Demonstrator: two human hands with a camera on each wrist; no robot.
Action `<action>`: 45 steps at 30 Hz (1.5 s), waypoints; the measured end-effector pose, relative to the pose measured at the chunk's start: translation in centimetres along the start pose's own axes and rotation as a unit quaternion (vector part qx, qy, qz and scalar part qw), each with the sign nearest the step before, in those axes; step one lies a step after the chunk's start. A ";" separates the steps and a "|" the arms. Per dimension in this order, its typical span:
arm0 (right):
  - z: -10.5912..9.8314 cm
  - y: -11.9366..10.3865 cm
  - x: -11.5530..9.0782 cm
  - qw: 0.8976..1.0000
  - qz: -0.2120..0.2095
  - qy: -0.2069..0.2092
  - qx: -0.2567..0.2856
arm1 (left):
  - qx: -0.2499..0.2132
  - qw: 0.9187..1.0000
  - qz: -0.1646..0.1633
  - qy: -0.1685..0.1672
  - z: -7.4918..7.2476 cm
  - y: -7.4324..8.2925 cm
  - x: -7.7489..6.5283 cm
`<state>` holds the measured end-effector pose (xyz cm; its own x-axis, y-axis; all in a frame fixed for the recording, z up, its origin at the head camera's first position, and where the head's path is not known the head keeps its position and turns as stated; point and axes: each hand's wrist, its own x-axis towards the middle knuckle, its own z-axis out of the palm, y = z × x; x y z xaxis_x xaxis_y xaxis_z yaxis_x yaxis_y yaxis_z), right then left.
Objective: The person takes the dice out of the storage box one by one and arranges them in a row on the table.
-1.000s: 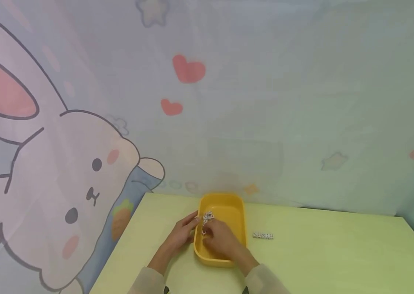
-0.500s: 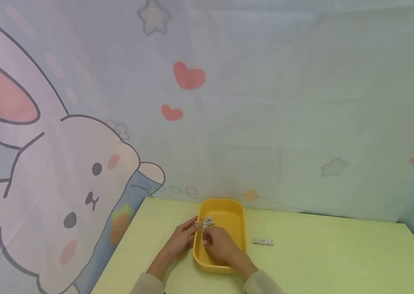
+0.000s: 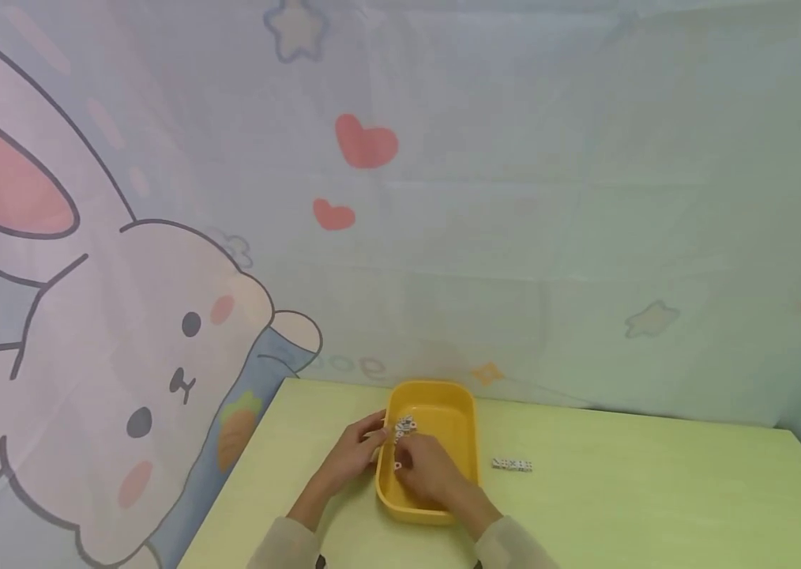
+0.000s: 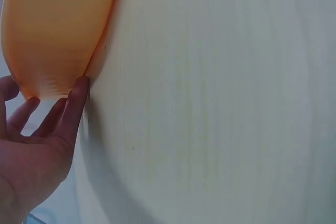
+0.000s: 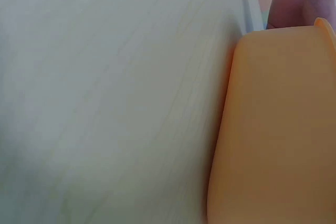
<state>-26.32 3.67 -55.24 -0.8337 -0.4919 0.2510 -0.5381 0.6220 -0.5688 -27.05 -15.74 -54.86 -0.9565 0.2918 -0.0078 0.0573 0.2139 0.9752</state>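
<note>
The left grip (image 3: 354, 454) pinches the tray (image 3: 453, 431) and should steady it; whether the right grip (image 3: 430, 472) holds anything I cannot tell. Dice (image 3: 406, 425) lie just beyond that grip, best teased apart singly.

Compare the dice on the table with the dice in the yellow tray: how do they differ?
The row of dice is lined up straight; the pile of dice looks jumbled. The row sits on the table; the pile lies inside the yellow tray. No hand touches the row; the right hand is beside the pile. Both show small white dice with dots.
</note>
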 end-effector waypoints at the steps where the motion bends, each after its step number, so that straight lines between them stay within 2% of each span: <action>1: -0.1 0.0 0.0 1.000 0.000 0.009 0.008 | -0.005 1.000 -0.002 0.001 0.1 0.0 0.0; 5: -1.5 -0.4 -0.1 0.997 -0.010 0.035 0.066 | -0.032 0.999 -0.011 0.016 0.2 -0.2 -0.1; 9: -4.1 -0.3 -0.9 0.994 -0.021 0.030 0.101 | -0.048 0.998 -0.018 0.030 0.5 -0.6 -0.3; 12: -6.2 0.8 -2.0 0.995 -0.020 0.040 0.087 | -0.052 0.998 -0.025 0.037 0.7 -0.9 -0.5; 18: -9.9 4.7 -4.9 0.993 -0.008 0.093 0.066 | -0.073 0.996 -0.040 0.042 0.7 -1.4 -0.6; 25: -13.1 9.1 -8.5 0.992 0.040 0.119 0.032 | -0.086 0.995 -0.037 0.038 0.1 -1.4 -0.5; 30: -13.7 11.2 -10.7 0.991 0.063 0.120 0.007 | -0.083 0.995 -0.046 0.040 -0.3 -1.7 -0.4; 33: -13.6 12.1 -11.8 0.991 0.075 0.108 0.000 | -0.089 0.994 -0.048 0.032 -0.3 -1.9 -0.6; 39: -13.2 12.7 -13.3 0.994 0.089 0.066 0.013 | -0.094 0.994 -0.053 0.033 0.0 -1.8 -0.5; 45: -12.5 12.6 -14.0 0.994 0.086 0.058 0.021 | -0.091 0.994 -0.049 0.033 0.5 -1.5 -0.3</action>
<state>-23.01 26.04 -56.09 -0.9230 -0.3052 0.2345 -0.3828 0.6639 -0.6424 -26.69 -15.68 -56.41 -0.9720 0.2145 -0.0959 -0.0840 0.0640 0.9944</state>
